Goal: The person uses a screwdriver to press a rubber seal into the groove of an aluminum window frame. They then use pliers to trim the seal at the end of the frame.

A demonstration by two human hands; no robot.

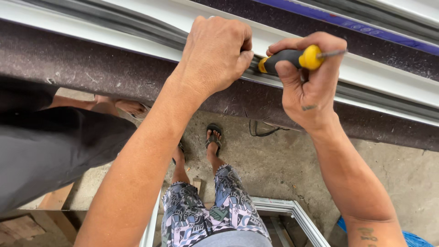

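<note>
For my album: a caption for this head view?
Right hand grips a yellow-and-black screwdriver beside the left hand on a white frame.

A rough grey concrete floor [283,169] lies in daylight beneath a dark felt-covered workbench [91,68].

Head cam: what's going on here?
A person stands at a felt-covered bench over a long white frame profile. The left hand presses down on the profile, fingers curled at its groove. The right hand grips a black-and-yellow screwdriver lying along the profile. Another white frame rests on the concrete floor.
</note>
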